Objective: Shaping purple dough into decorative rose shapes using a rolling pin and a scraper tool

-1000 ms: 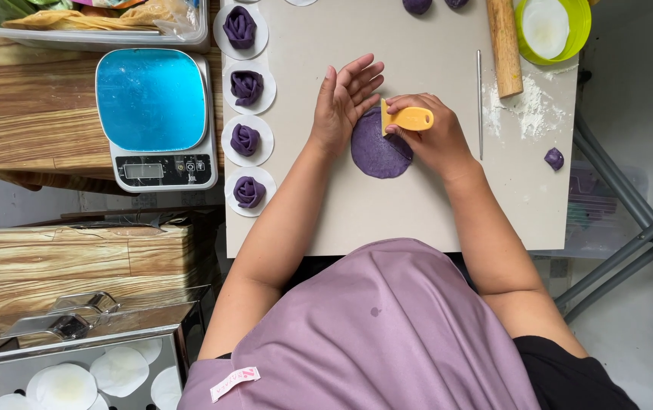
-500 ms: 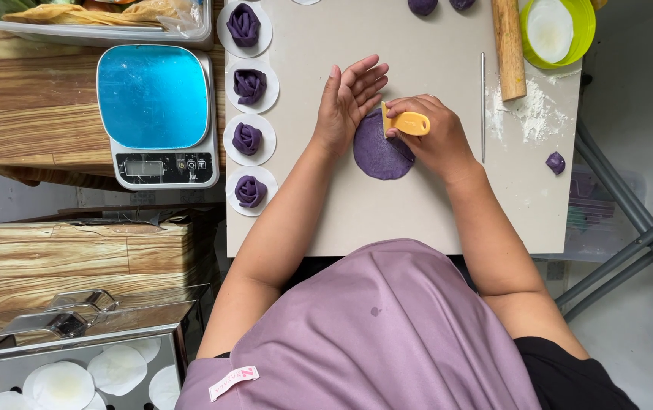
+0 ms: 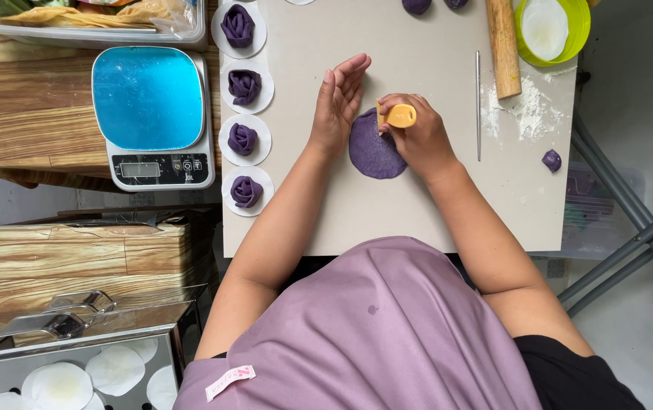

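Note:
A flat round disc of purple dough (image 3: 373,149) lies on the pale work mat (image 3: 433,197). My right hand (image 3: 416,138) grips a small yellow plastic scraper (image 3: 401,115) and presses it onto the disc's upper right edge. My left hand (image 3: 340,103) rests flat beside the disc's left edge, fingers straight and together, touching the mat and the dough's rim. Several finished purple dough roses (image 3: 243,140) sit on white paper rounds in a column left of my left hand.
A blue-topped kitchen scale (image 3: 150,115) stands on the wooden table at left. A wooden rolling pin (image 3: 502,47), a thin metal stick (image 3: 477,105), a green bowl (image 3: 558,30), scattered flour and a small dough bit (image 3: 552,160) lie at right. A metal steamer tray (image 3: 75,372) sits lower left.
My right hand has shifted the yellow scraper slightly up along the disc's top edge. My left hand has stayed beside the dough.

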